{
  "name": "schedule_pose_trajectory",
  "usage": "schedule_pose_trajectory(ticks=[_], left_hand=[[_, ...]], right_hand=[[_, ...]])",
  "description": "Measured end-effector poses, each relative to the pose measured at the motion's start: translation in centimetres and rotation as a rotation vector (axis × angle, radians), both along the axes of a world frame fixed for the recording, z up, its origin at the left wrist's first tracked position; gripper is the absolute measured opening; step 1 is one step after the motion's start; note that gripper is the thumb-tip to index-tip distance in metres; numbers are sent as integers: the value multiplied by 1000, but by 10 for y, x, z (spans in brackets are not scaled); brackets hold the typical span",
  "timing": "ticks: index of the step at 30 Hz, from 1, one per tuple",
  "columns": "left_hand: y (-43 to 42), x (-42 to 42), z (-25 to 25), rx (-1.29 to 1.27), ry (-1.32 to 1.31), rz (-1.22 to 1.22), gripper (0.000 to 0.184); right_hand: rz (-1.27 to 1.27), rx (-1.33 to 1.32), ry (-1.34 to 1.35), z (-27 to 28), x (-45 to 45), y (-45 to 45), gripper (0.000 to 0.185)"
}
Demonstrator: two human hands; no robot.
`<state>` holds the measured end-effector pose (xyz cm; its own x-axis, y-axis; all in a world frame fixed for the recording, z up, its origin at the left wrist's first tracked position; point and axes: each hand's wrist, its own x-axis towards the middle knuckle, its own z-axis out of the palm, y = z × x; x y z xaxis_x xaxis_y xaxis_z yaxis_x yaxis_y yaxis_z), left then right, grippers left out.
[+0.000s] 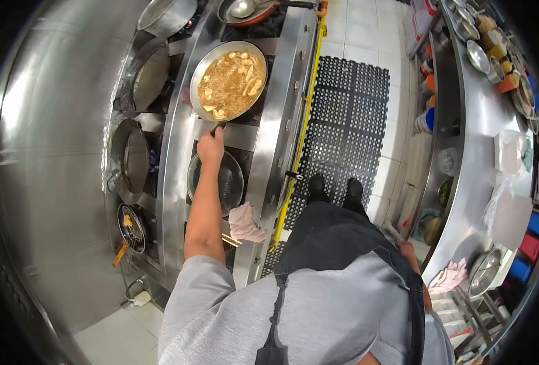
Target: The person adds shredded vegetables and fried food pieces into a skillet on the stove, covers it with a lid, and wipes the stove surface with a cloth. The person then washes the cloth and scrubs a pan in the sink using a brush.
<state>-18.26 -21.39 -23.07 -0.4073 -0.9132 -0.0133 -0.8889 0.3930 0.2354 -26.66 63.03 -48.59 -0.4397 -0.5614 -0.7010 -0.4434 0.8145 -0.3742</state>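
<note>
Left hand (210, 146) clasps the handle (219, 128) of the food-filled pan (194, 86); right hand (407, 250), partly hidden: state cannot be told.

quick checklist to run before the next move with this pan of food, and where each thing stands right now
1. Left hand closed around the handle of the pan: ok
2. Food within the rim, none seen spilling over: ok
3. Flame under the pan on or off: cannot tell, the pan hides it
4. Cloth off the stove: not ok, it lies on the front part
5. Shoes on the mat: ok
6. Right hand free: cannot tell, it is partly hidden at the person's side
</note>
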Motion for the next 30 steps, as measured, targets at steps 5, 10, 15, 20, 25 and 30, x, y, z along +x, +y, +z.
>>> schedule_pose_trajectory(ticks=[5,10,15,20,25,30], left_hand=[[-9,10,0,25,43,-70,54],[-4,8,13,45,-1,-95,55],[-22,18,3,58,1,-103,58],[19,18,30,214,229,152,81],[72,81,-9,397,642,321,66],[37,30,24,279,601,233,65]], right_hand=[[-1033,-35,-582,-9,35,-18,22],[-1208,-125,-492,6,25,-61,17],[-1351,-221,-536,-9,13,-49,22],[-1313,-185,-473,19,7,-43,24],[-1314,-110,-528,1,25,-23,21],[-736,-55,-372,-40,44,2,26]])
